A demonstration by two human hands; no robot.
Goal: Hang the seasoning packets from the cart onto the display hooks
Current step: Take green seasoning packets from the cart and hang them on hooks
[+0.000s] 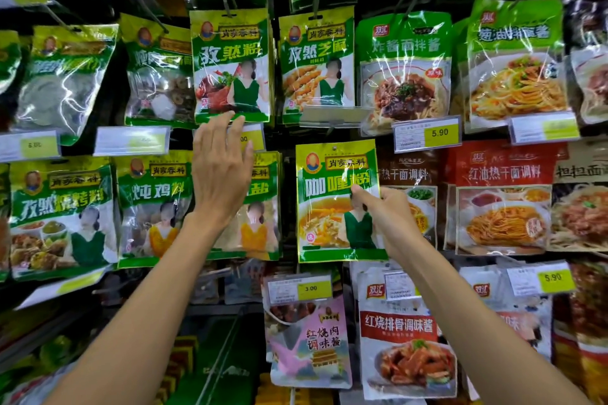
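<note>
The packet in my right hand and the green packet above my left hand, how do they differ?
The held packet is pinched by the right hand; the hanging packet sits on a hook above the left hand. The held packet shows a yellow dish, the hanging packet red meat. Both are green with the same logo.

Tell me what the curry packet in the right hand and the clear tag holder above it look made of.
Curry packet: glossy plastic film, probably laminated; sharp white glare streaks and soft creases cross its face near where the right hand pinches it. Tag holder: clear rigid plastic, it seems; see-through, flat, straight-edged, with a dull sheen.
</note>
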